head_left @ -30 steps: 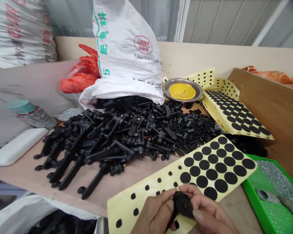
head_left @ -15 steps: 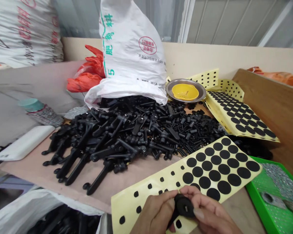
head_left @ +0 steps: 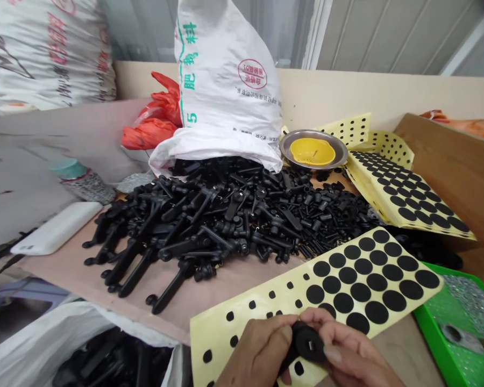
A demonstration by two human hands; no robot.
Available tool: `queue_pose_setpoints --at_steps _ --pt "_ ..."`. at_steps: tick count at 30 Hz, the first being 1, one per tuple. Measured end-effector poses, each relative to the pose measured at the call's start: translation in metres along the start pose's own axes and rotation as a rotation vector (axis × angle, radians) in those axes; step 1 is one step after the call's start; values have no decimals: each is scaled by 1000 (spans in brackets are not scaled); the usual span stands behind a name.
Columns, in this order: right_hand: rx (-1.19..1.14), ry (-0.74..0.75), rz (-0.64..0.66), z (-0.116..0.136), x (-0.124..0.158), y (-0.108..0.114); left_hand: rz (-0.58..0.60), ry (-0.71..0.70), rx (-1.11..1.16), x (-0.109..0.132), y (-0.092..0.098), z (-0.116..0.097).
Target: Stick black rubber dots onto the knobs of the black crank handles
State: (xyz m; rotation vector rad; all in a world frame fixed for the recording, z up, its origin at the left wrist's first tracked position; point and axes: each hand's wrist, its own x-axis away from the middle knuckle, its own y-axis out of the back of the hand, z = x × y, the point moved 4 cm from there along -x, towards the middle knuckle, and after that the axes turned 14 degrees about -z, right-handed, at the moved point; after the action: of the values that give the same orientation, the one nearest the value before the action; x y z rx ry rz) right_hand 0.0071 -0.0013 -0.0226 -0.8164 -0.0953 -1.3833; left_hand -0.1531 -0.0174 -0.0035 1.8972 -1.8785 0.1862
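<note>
At the bottom edge my left hand and my right hand both pinch one small round black plastic part, thumbs and fingers closed on it. They hover over a yellow backing sheet that carries rows of black round pads, several of them gone at its near end. Just beyond lies a big heap of black plastic levers and small parts, spilling from a white woven sack.
A steel dish with a yellow insert stands behind the heap, beside more yellow pad sheets. A green tray of metal bits sits at right, a white slab and a bottle at left. A bag of black parts hangs below the table edge.
The view has drifted left, so everything sits further right in frame. My hands keep the same pinch on the black part, turning it only slightly.
</note>
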Motion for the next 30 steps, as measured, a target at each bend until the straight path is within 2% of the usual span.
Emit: queue_pose_setpoints --at_steps 3,7,11,14,22,30 --pt "18 -31 -13 -1 0 0 12 44 18 -3 -1 4" --pt "46 15 32 0 0 -1 -13 86 32 -2 0 6" --pt "62 -13 23 -2 0 0 54 6 19 0 0 -6" --pt "81 1 19 -1 1 -1 59 -26 21 0 1 -12" --pt "110 4 49 -3 -1 -2 138 -124 45 -10 -7 -5" --pt "212 128 6 -4 -3 0 96 -109 89 -12 -11 3"
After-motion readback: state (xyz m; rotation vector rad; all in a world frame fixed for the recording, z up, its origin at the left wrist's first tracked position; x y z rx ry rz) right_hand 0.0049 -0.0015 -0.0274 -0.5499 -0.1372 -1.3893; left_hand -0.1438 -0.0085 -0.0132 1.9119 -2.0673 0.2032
